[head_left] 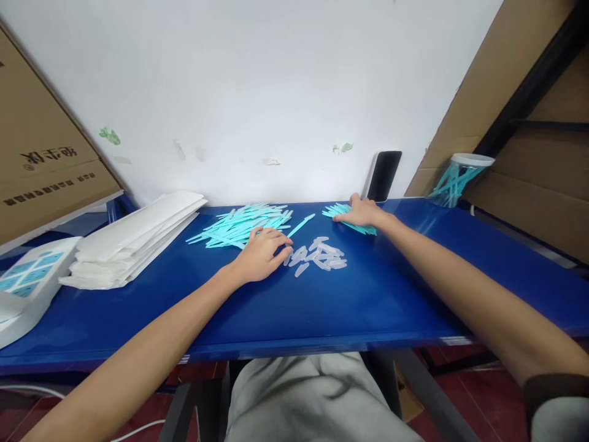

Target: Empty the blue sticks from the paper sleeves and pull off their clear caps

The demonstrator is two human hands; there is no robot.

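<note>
My left hand (264,253) rests low over the table with bent fingers. Its thumb and forefinger come together at the left edge of a loose heap of small translucent plastic caps (322,255); whatever lies between the tips is too small to make out. Just behind this hand spreads a large pile of turquoise plastic sticks (243,224). One single turquoise stick (301,226) lies apart, between that pile and the caps. Farther right, my right hand (361,213) reaches over a smaller turquoise bundle (343,212), thumb and fingers apart and touching it, partly covering the sticks.
White paper-like sleeves (138,239) are stacked at left beside a white box with blue labels (34,282). A phone-like black panel (385,175) leans on the wall. A clear jar (453,181) of turquoise sticks stands back right on the blue table (322,313). Cardboard flanks both sides.
</note>
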